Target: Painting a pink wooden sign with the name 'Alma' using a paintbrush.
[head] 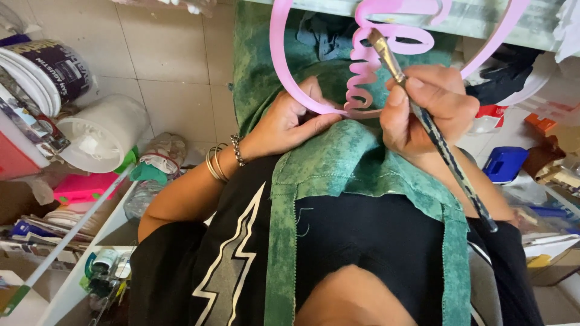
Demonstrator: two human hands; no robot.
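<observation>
My left hand (290, 121) pinches the lower edge of a pink cut-out sign (362, 72), a curved ring with cursive lettering inside it, held over my lap. My right hand (426, 99) grips a paintbrush (435, 133) with a dark speckled handle, and its bristle tip rests against the pink lettering near the top. A green mottled apron (356, 163) covers my black shirt below both hands. Bracelets circle my left wrist.
White buckets (99, 133) and stacked tubs (42, 72) stand on the tiled floor at left, with a pink tray (81, 187) and small bottles (106, 265) on a white shelf. A blue box (504, 163), papers and clutter lie at right. A table edge (483, 21) runs across the top.
</observation>
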